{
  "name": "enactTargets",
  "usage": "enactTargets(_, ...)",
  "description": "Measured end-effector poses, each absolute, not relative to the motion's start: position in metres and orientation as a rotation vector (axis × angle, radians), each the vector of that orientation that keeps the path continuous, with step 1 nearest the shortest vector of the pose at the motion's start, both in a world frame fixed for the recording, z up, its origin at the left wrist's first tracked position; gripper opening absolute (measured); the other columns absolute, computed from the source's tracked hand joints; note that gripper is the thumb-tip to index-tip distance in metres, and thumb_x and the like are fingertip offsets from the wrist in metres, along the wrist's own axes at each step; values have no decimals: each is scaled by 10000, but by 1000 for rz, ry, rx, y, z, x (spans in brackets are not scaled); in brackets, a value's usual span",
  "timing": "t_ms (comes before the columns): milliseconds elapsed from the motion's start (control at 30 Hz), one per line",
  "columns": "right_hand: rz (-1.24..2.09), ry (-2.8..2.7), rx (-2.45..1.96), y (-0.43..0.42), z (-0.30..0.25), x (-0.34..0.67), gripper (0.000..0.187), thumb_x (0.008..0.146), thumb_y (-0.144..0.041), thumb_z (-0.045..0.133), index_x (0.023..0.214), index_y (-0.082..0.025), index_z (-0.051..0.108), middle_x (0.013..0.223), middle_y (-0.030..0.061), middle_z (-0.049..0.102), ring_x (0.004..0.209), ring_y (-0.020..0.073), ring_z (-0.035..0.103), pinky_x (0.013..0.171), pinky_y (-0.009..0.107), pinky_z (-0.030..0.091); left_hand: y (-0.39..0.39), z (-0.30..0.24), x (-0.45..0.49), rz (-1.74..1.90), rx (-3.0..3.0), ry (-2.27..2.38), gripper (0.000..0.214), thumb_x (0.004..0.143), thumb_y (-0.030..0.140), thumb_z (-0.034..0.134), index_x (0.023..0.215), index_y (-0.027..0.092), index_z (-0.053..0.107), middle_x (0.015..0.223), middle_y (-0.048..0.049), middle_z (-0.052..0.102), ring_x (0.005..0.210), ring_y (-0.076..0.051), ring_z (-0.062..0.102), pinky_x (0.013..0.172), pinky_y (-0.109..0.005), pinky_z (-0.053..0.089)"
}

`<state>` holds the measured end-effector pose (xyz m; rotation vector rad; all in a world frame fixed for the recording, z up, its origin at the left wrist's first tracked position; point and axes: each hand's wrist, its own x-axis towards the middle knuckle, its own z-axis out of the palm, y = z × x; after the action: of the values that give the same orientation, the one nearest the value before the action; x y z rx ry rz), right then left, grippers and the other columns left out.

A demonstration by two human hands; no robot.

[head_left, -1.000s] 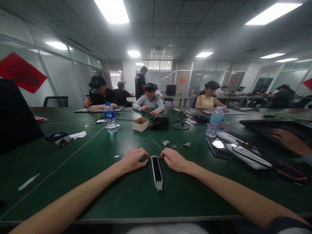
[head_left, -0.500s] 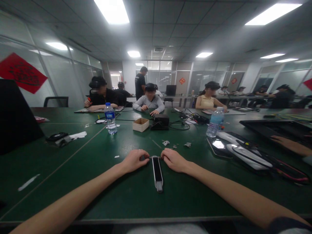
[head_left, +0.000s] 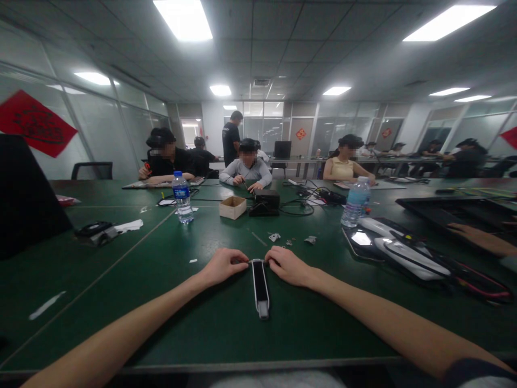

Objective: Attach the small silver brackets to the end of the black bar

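A long narrow black device with a pale rim [head_left: 260, 288] lies lengthwise on the green table [head_left: 226, 328] in front of me. My left hand [head_left: 223, 265] rests curled on the table, its fingertips pinched against the device's far end from the left. From the right, my right hand [head_left: 287, 264] meets the same far end with closed fingers. What the fingertips grip there is too small to make out. Small metal bits [head_left: 275, 236] lie just beyond my hands.
Two water bottles [head_left: 182, 197] [head_left: 356, 202], a small cardboard box [head_left: 233, 207], a black unit with cables [head_left: 265, 202] and white handheld devices [head_left: 404, 253] stand on the table. Another person's hand [head_left: 480, 237] rests at the right. Several people sit across the table.
My hands have barely shifted on the device's far end. The other person's hand at the right has drawn back toward the edge of view.
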<state>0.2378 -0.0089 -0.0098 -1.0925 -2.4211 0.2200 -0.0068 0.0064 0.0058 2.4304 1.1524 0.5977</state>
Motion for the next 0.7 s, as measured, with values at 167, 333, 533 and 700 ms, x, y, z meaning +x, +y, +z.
enactTargets(167,210,-2428,-1098,-10,-8,236,186,887,-75,477,922,-128,652,918,76,629,858,175,583,805,302,481,2,5,-3,628,2468,1190,167,859,288,633,961,207,739,862,10,740,710,-156,640,669,-238,477)
enactTargets(333,239,-2413,-1118,-12,-5,236,179,889,-86,484,920,-132,654,915,73,631,841,170,583,773,292,481,2,-1,-1,644,2567,1144,177,879,235,611,1022,220,715,964,-3,734,786,-157,655,729,-247,489)
enactTargets(533,232,-2420,-1108,-11,-8,237,184,890,-85,482,928,-133,655,918,72,628,844,172,580,788,302,474,2,-3,-1,724,2480,1195,160,850,251,649,1000,198,656,910,7,721,735,-147,651,670,-237,500)
enactTargets(700,253,-2412,-1110,-12,-6,237,182,898,-89,480,926,-136,654,923,71,629,848,166,579,787,296,472,0,3,-1,686,2554,1136,116,871,239,621,954,213,698,859,17,723,733,-147,653,701,-239,493)
